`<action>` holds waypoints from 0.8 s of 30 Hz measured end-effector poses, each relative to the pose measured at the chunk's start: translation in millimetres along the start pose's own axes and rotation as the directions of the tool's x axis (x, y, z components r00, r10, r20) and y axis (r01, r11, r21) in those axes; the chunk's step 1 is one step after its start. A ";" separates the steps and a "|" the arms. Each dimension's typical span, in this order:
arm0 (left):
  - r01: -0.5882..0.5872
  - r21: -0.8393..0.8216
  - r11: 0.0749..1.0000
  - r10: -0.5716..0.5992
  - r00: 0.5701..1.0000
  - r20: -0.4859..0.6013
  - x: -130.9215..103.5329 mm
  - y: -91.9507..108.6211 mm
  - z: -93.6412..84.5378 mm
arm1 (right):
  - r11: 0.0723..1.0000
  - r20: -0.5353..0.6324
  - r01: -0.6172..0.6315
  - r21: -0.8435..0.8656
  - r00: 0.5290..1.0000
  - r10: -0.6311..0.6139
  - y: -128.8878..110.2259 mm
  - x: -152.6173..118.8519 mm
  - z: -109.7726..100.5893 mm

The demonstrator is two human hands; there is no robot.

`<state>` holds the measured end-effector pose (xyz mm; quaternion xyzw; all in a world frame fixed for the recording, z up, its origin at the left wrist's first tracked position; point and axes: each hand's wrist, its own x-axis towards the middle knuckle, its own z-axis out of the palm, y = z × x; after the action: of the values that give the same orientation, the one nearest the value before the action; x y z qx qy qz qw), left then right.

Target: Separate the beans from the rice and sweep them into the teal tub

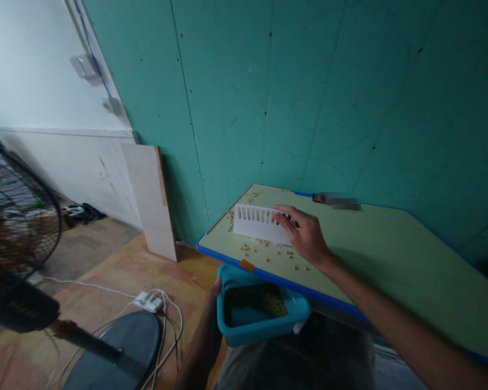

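My right hand (303, 233) grips the right end of a white slotted plastic piece (254, 223), which stands on edge on the pale green tabletop (370, 244). Small yellowish beans (288, 253) lie scattered in front of the piece, and more rest at its left side and behind it. Below the table's front edge, my left hand (213, 303) holds a blue plastic basin (260, 333) by its left side. Beans show inside the basin, mostly toward its right; the rest of its inside is dark.
A dark object (335, 201), partly blurred, lies at the table's back edge against the green wall. At the left are a standing fan (20, 216), its round base (117, 352), a white power strip (148, 301) with loose cables, and a leaning board (150, 200).
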<state>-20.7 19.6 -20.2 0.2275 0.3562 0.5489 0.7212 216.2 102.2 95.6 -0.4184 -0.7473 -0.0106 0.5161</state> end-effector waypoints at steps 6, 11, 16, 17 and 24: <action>0.009 0.014 1.000 -0.009 1.000 -0.016 1.4 0.0 0.8 | 0.999 0.021 -0.013 0.038 1.000 0.012 -7.1 -1.1 0.6; -0.008 0.025 1.000 0.008 1.000 -0.020 -0.7 -2.6 -4.1 | 0.997 0.031 -0.022 0.076 0.999 0.020 -10.9 -3.0 0.4; 0.027 0.021 0.999 -0.027 0.999 -0.038 5.2 -4.8 -8.3 | 0.996 0.003 -0.054 0.076 0.999 0.054 -10.5 -3.6 -0.1; 0.033 0.016 0.999 -0.033 0.999 -0.041 7.4 -5.5 -8.9 | 0.996 -0.005 -0.058 0.062 0.998 0.058 -9.6 -3.6 -0.1; -0.004 0.037 0.999 0.004 1.000 -0.018 7.8 -6.2 -9.5 | 0.996 0.032 -0.062 0.062 0.998 0.060 -7.5 -4.7 0.9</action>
<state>-23.0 24.6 -32.8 0.2364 0.3724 0.5457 0.7125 211.3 94.9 94.6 -0.4246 -0.7420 0.0350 0.5176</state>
